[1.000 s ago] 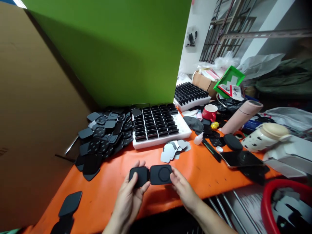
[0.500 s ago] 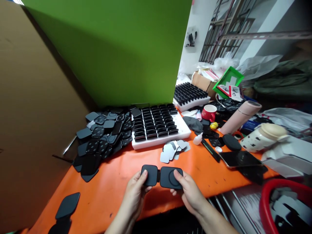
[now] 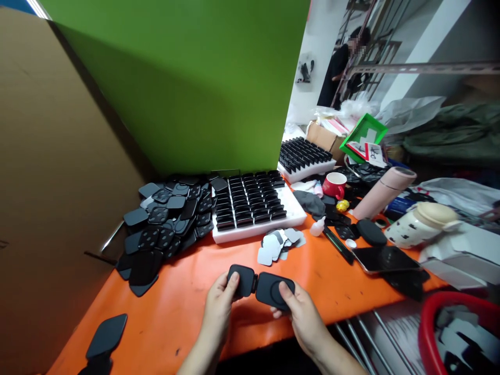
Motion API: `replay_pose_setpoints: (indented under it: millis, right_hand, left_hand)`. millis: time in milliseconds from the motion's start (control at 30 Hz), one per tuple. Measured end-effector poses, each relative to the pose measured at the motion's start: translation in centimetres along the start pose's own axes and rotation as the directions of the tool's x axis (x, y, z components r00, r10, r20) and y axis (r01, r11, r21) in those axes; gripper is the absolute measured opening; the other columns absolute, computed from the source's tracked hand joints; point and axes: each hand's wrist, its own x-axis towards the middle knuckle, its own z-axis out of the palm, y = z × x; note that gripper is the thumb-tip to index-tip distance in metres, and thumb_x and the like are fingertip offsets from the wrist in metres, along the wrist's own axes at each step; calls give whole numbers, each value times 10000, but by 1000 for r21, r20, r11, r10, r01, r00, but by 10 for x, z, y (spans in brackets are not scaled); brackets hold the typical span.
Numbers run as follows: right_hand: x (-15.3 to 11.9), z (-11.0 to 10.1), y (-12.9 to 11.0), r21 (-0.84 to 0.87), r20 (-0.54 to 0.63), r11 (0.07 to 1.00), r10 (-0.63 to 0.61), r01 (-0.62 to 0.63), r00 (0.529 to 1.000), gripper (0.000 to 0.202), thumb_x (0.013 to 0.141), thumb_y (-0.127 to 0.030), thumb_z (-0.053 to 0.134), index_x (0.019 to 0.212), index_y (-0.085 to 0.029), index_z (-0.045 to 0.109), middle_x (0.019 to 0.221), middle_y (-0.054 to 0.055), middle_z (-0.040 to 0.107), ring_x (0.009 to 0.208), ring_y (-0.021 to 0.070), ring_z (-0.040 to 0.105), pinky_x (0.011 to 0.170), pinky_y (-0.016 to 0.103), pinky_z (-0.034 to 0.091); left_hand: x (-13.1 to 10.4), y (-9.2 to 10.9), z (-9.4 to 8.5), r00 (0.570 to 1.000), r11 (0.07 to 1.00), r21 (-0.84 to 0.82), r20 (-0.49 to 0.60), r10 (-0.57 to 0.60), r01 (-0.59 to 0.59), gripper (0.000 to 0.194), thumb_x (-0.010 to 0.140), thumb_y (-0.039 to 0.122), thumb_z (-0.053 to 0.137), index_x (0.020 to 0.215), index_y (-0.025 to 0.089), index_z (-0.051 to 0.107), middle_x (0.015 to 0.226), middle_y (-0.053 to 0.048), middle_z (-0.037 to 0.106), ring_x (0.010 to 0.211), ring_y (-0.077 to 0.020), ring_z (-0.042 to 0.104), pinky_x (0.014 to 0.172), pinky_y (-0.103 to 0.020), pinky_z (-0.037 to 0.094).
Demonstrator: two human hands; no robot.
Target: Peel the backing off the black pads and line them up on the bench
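A black folding wireless charger (image 3: pixel 269 286), two rounded panels joined by a short hinge, is held spread out above the front of the orange table. My left hand (image 3: pixel 221 299) grips its smaller left panel, thumb on top and fingers beneath. On the larger right panel, marked with a ring, my right hand (image 3: pixel 299 307) has its thumb pressed near that ring; the other fingers curl underneath. Just beyond lies a pile of light grey rounded pieces (image 3: pixel 273 245). Behind them, a white foam tray (image 3: pixel 253 233) holds rows of upright black pieces.
Black panels (image 3: pixel 160 224) are heaped at the left; another folding piece (image 3: pixel 107 336) lies at the front left. To the right stand a small dropper bottle (image 3: pixel 317 226), red mug (image 3: pixel 334 185), pink flask (image 3: pixel 385 192) and phone (image 3: pixel 385 258). A red bin (image 3: pixel 427 323) sits lower right.
The charger's right panel has tilted, its right end dropping slightly, with both hands still holding on. A person has come into sight in the background at upper right.
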Motion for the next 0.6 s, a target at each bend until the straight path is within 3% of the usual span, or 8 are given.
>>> replay_pose_setpoints:
  millis: [100,167,233,300,400,500,567,600]
  right_hand:
    - [-1,2,5,-98,-38,995,-21,17,999,420,847,-491,429,959,-118,587,813,107,648,671,206,608,578,319,509]
    - [-4,6,9,-322,-5,933,-168,158,986,374,878,-421,393,1086,-166,571,1003,119,629,864,236,598,759,374,498]
    - [-13,10,12,-567,181,738,-322,366,929,353,871,-306,412,1204,-244,512,1230,83,522,1105,253,477,959,425,372]
    - [-26,10,13,-677,422,513,-317,527,850,450,819,-230,474,1267,-267,449,1357,55,394,1231,268,335,1031,453,267]
    - [-53,-6,14,-682,570,408,-222,606,791,445,776,-200,525,1219,-237,495,1288,70,471,1179,248,402,993,393,348]
    - [-80,-45,25,-754,432,439,-230,489,872,244,819,-177,464,1022,-221,591,1002,61,612,967,187,541,869,310,449]
    - [-93,-76,37,-856,149,443,-280,266,948,187,855,-218,421,938,-207,589,951,75,598,935,197,548,835,327,461]
    - [-97,-90,44,-881,13,449,-294,150,956,186,864,-251,415,928,-204,583,971,83,587,952,208,543,843,343,456]
  left_hand:
    - [-1,-5,6,996,990,-130,-57,-67,59,274,740,339,642,925,138,620,845,-58,647,745,-156,607,685,-249,478]
    - [-7,-9,14,985,954,-268,-71,-159,135,378,737,362,642,1073,207,566,1024,-70,629,885,-194,614,763,-293,478]
    - [-15,-12,21,971,910,-343,25,-238,232,420,753,376,620,1136,227,530,1151,-89,584,1018,-228,573,838,-330,458]
    - [-22,-13,24,945,897,-298,84,-316,326,361,754,337,621,1068,166,574,1124,-122,601,1025,-240,570,857,-333,452]
    - [-24,-15,18,902,887,-201,-34,-430,415,276,737,234,625,989,126,594,980,-128,656,850,-232,637,784,-363,491]
    - [-20,-19,5,890,876,-167,22,-456,453,320,745,175,581,1063,139,563,886,-105,677,736,-207,650,728,-368,507]
    - [-19,-22,0,882,870,-147,105,-458,470,374,741,146,560,1115,150,539,869,-95,680,706,-195,652,716,-351,508]
    - [-20,-24,-1,874,864,-144,140,-466,483,398,737,136,552,1134,153,528,878,-94,680,707,-196,653,720,-352,507]
